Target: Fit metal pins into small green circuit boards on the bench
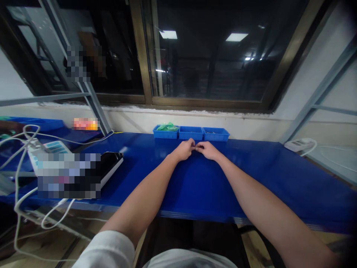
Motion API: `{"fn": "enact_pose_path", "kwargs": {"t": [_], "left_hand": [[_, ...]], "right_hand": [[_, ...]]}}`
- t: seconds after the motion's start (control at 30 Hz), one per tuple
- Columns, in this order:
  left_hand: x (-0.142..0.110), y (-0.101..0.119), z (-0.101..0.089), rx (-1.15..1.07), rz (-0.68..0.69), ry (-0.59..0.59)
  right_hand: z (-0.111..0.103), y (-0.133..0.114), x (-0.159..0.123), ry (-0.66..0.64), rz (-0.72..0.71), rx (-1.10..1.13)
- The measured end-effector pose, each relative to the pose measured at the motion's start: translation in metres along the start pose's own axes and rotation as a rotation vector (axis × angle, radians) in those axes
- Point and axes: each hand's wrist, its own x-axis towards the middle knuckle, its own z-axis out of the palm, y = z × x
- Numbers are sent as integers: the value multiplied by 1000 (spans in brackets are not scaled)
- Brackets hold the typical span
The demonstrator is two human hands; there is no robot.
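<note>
Both of my arms reach out over the blue tabletop (200, 186). My left hand (185, 149) is closed, its thumb and fingers pinched together. My right hand (208, 149) is pinched too, and its fingertips meet those of the left hand. Whatever sits between the fingertips is too small to make out. Just beyond the hands stand three blue bins side by side. The left bin (159, 134) has green plastic bags (168, 127) in it. In the middle bin (190, 134) and the right bin (216, 137) lie small pieces that I cannot identify.
To the left lies a dark-screened device (113, 160), partly blurred out, with white cables (17, 208) around it. A white power strip (299, 144) rests at the far right. Metal frame posts (96, 108) rise at both sides, and a window (206, 56) fills the back.
</note>
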Motion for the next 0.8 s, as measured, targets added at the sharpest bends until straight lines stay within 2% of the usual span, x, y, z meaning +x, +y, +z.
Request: {"fn": "enact_pose_path", "kwargs": {"t": [0.3, 0.47, 0.67, 0.8], "left_hand": [[3, -6, -3, -456, -137, 9], [4, -6, -3, -435, -168, 14], [3, -3, -7, -347, -172, 15], [3, -4, -9, -347, -206, 52]], "right_hand": [[0, -2, 2, 163, 30, 138], [0, -4, 1, 139, 39, 178], [2, -10, -3, 119, 5, 111], [1, -9, -1, 161, -8, 105]]}}
